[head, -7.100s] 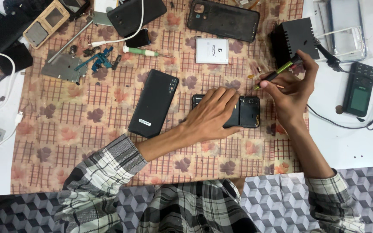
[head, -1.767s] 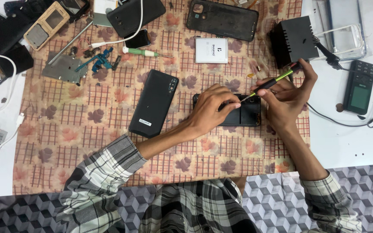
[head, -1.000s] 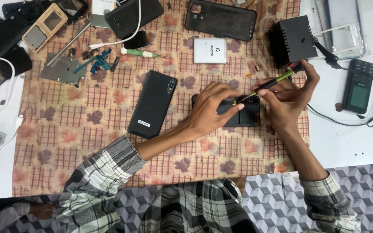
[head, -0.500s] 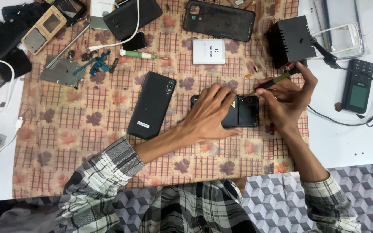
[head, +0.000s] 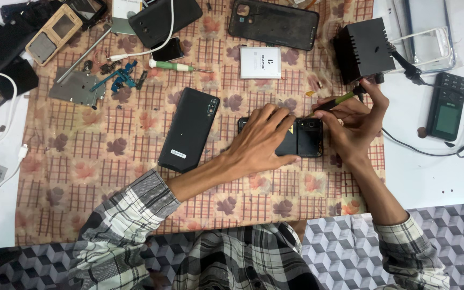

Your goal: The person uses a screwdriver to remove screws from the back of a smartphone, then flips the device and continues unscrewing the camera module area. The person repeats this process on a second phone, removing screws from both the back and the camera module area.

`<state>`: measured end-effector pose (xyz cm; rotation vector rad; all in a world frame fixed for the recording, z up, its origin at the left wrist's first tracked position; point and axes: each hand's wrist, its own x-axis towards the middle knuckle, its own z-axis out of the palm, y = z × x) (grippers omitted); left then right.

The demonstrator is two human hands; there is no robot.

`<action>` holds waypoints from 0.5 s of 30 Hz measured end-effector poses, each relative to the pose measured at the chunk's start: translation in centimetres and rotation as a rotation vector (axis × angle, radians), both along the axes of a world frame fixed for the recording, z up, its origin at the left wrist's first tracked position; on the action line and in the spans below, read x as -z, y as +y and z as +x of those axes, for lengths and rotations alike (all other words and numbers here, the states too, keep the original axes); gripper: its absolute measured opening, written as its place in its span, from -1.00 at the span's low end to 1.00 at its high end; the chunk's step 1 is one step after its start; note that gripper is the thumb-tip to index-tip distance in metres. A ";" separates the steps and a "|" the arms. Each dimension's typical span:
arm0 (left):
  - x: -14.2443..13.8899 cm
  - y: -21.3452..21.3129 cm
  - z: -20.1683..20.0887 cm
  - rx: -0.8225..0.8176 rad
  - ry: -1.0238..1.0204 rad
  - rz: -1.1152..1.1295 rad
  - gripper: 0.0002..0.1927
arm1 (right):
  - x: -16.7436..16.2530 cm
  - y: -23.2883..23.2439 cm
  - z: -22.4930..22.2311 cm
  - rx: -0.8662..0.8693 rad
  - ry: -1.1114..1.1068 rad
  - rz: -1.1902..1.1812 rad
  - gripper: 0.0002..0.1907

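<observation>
On the floral cloth point(head: 81, 161) at table centre: opened black phone point(head: 302, 138), flat. Left hand point(head: 261, 139) lies palm-down across it, fingers spread, pinning it, nothing clasped. Right hand point(head: 353, 121) pinches a green-handled screwdriver point(head: 335, 102), tip at the phone's upper edge. Second black phone point(head: 189, 129) lies just left, apart.

Pretty bright, even overhead light here, shadows soft and short. The white tabletop point(head: 436, 177) looks a bit washed out on the right. Everything's sharp, no real blur, edges barely bend.
</observation>
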<state>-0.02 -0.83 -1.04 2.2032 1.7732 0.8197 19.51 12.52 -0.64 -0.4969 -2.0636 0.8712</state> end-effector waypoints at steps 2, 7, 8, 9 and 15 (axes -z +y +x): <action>0.0 0.0 0.0 -0.001 0.000 -0.001 -0.03 | -0.1 0.0 0.0 -0.004 -0.002 0.008 -0.11; 0.0 0.0 0.0 0.003 -0.009 -0.004 -0.03 | -0.3 -0.1 -0.1 -0.025 0.003 0.015 -0.11; 0.0 -0.1 0.0 0.004 -0.010 -0.003 -0.04 | -0.3 -0.1 -0.1 -0.032 0.004 0.019 -0.11; -0.1 -0.1 0.0 0.006 -0.010 -0.002 -0.04 | -0.4 -0.1 -0.2 -0.038 0.005 0.024 -0.11; -0.3 -0.1 0.0 0.005 -0.015 -0.002 -0.05 | -0.5 -0.1 -0.3 -0.082 0.019 0.064 -0.14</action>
